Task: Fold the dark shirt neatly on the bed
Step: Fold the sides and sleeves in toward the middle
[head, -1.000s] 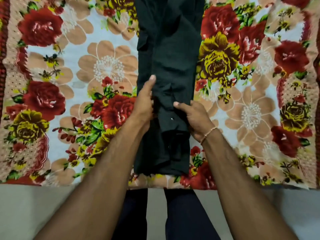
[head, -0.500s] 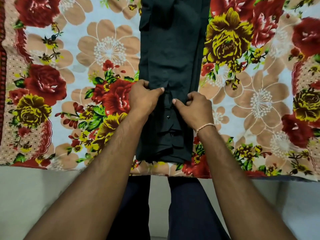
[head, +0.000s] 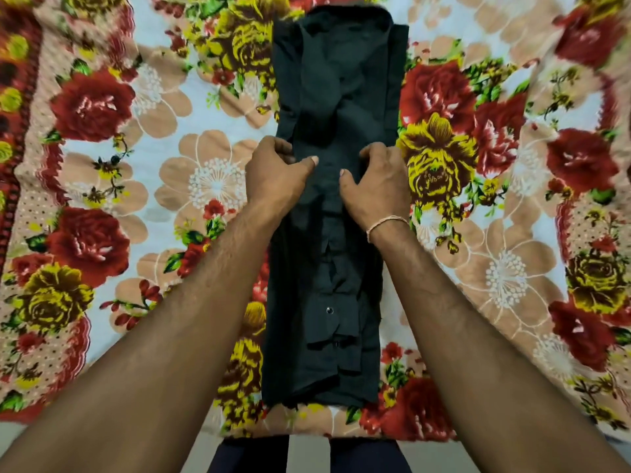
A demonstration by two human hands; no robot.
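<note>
The dark shirt [head: 336, 233] lies in a long narrow strip on my floral bedsheet [head: 136, 199], hem nearest me. My left hand [head: 276, 174] and right hand [head: 377, 184] each grip its side edges mid-length, collar farthest

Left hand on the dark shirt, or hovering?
Touching. Head view: the left hand grips the dark shirt's left edge, thumb lying across the fabric, fingers curled round it.
</note>
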